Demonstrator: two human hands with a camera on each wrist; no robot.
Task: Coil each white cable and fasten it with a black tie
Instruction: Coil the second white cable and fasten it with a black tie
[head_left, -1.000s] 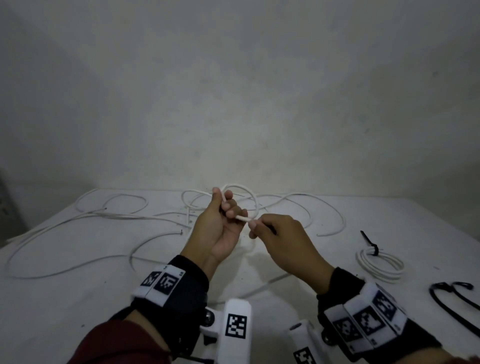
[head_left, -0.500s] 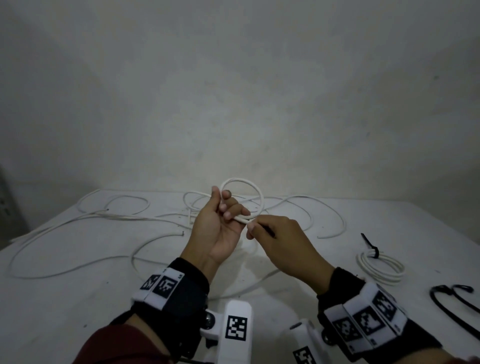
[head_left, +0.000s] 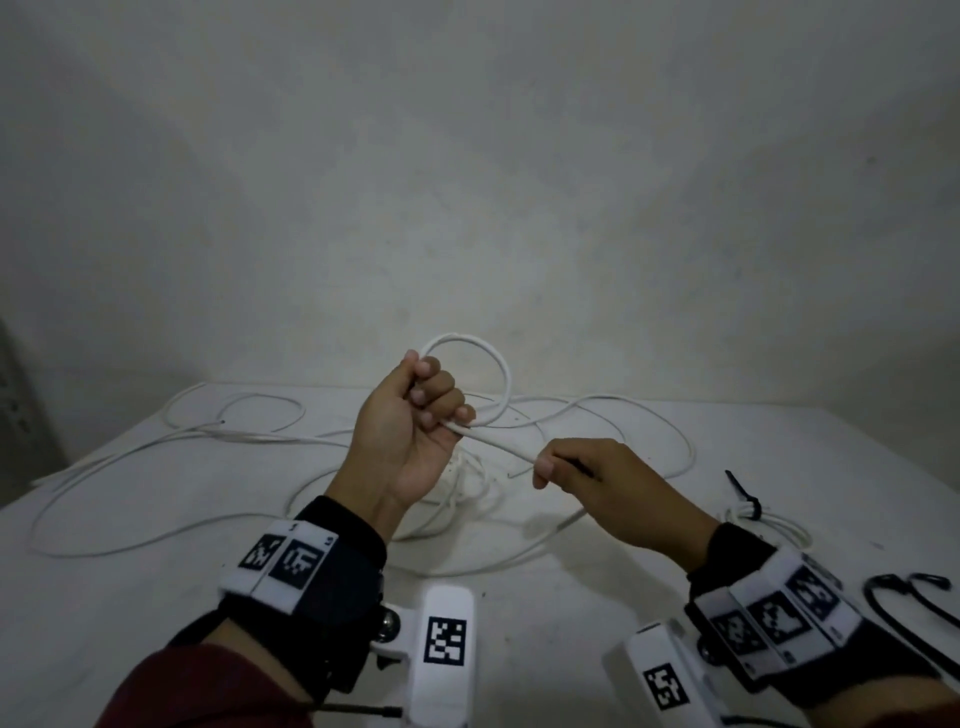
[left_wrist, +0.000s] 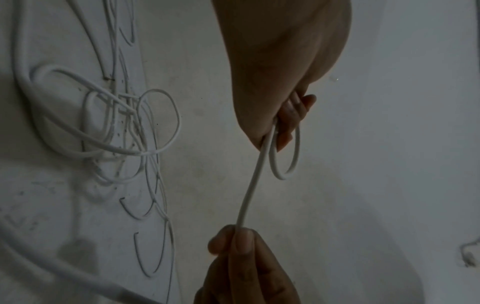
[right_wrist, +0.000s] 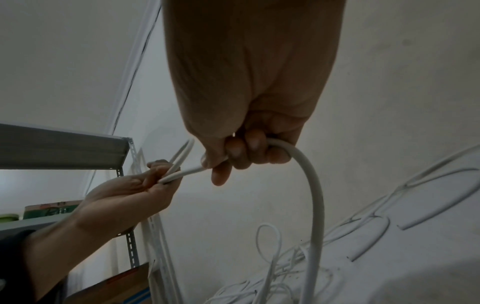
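- Above the bench (head_left: 156, 613), our left hand (head_left: 405, 441) curls round the white cable's (head_left: 498, 447) first loop; our right hand (head_left: 602, 483) pinches the strand just beside it.
- It looks light, springy and smooth, so we judge each turn needs clamping where turns cross.

Both wrists wear black cuffs (head_left: 337, 577) wrapped with white bands (head_left: 280, 558) printed with square black-and-white markers — two show on the left, three on the right (head_left: 774, 618). A white camera block (head_left: 447, 649) with its own marker juts from each cuff toward 6 o'clock, the left on a silver ball joint (head_left: 387, 621). A dark red sleeve (head_left: 208, 691) covers the left forearm.
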